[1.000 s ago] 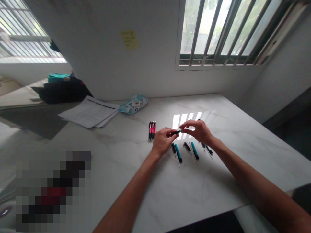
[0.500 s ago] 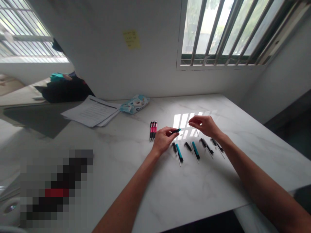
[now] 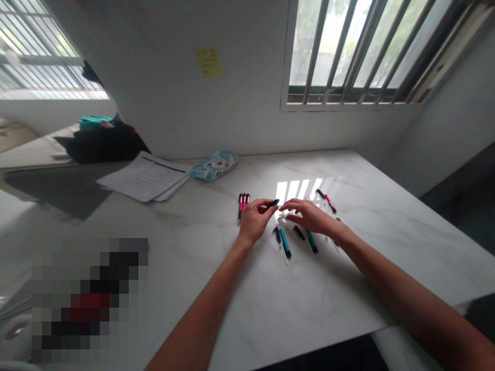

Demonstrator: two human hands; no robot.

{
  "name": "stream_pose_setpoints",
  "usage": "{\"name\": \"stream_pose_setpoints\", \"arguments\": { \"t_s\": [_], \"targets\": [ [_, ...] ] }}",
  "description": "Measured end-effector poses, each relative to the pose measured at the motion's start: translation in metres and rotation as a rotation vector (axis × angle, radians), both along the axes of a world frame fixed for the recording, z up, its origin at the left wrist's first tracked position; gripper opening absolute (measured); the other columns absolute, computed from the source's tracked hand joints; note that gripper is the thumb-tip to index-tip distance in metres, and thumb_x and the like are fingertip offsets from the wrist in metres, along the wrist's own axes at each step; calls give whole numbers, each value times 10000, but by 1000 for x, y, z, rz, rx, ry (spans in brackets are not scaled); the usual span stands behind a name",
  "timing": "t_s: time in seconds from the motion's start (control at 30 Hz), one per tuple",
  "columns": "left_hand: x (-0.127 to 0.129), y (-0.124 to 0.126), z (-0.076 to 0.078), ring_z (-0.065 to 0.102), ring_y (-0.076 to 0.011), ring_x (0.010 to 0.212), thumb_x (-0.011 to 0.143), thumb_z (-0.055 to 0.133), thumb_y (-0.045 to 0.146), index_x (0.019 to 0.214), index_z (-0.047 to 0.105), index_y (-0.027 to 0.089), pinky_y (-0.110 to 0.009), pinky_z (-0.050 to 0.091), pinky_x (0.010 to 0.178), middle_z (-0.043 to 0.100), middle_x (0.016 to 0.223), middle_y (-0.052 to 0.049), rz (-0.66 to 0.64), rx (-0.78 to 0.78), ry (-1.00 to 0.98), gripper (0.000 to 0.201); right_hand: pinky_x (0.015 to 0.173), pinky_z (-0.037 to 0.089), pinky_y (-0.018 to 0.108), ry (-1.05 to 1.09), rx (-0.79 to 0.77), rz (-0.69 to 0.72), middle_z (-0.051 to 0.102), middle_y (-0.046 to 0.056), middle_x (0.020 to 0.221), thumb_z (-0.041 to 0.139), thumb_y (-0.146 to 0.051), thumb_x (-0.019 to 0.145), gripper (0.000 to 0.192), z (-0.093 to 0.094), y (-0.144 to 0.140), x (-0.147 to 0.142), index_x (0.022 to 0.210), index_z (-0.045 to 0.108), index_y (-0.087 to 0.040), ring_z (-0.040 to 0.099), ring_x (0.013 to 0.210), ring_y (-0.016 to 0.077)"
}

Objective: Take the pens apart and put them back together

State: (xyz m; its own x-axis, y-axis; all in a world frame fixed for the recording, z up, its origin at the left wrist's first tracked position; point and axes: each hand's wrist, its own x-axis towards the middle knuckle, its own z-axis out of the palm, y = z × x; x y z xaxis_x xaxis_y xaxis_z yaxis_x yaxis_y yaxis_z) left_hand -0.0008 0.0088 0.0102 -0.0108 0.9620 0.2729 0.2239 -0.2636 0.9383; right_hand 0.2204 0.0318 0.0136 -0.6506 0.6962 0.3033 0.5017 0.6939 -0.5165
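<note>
My left hand (image 3: pixel 256 218) holds a teal and black pen part (image 3: pixel 273 203) by its fingertips, just above the white marble table (image 3: pixel 270 299). My right hand (image 3: pixel 308 216) hovers low over loose pen pieces, fingers spread and holding nothing. Under and beside it lie a teal barrel (image 3: pixel 285 243) with a black piece, and a second teal barrel (image 3: pixel 311 240). Three pink and black pens (image 3: pixel 243 202) lie side by side to the left of my left hand. One more pink pen (image 3: pixel 328 201) lies beyond my right hand.
A stack of printed papers (image 3: pixel 147 178) and a blue wipes packet (image 3: pixel 213 166) lie at the back left by the wall. A black bag (image 3: pixel 98 144) sits further left. The table's right edge (image 3: pixel 436 216) drops off beside a barred window (image 3: pixel 367 51).
My right hand drew away from the held pen part, then came down to the left over the loose pieces. My left hand shifted slightly left, still holding the part.
</note>
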Motion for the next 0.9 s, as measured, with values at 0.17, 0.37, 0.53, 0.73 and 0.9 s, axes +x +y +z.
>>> {"name": "stream_pose_setpoints", "arguments": {
  "t_s": [0.17,0.37,0.53,0.73,0.9],
  "targets": [
    [-3,2,2,755,-184,763,836,788,350,991,816,197,-287,587,719,814,977,-72,47,6,40,219,964,552,356,-49,9,4,722,103,1259,685,-119,931,353,-7,2,-12,1252,750,-252,702,1120,239],
    [-4,3,-1,744,-173,749,846,783,323,992,816,200,-281,578,698,808,1011,-76,56,27,82,194,796,529,283,-51,-29,-62,777,57,927,690,-114,918,167,-8,12,-17,952,827,-203,709,796,170],
    [-3,0,0,724,-173,772,858,776,297,989,819,203,-300,589,743,792,987,-71,42,115,197,166,699,496,254,77,28,-136,757,42,885,667,-132,918,214,-9,15,-5,1069,802,-201,650,713,143],
    [2,-7,6,711,-174,791,869,764,261,975,820,214,-296,578,758,778,960,-58,1,144,300,129,742,534,286,232,47,-232,774,66,968,630,-269,981,201,4,13,6,1026,821,-222,703,789,170],
    [9,-12,8,702,-168,765,869,763,263,990,826,225,-290,564,742,785,943,-48,-30,136,339,142,794,598,330,542,-144,-305,813,67,963,720,-412,925,238,9,4,-8,1009,818,-212,757,850,212]
  ]
}}
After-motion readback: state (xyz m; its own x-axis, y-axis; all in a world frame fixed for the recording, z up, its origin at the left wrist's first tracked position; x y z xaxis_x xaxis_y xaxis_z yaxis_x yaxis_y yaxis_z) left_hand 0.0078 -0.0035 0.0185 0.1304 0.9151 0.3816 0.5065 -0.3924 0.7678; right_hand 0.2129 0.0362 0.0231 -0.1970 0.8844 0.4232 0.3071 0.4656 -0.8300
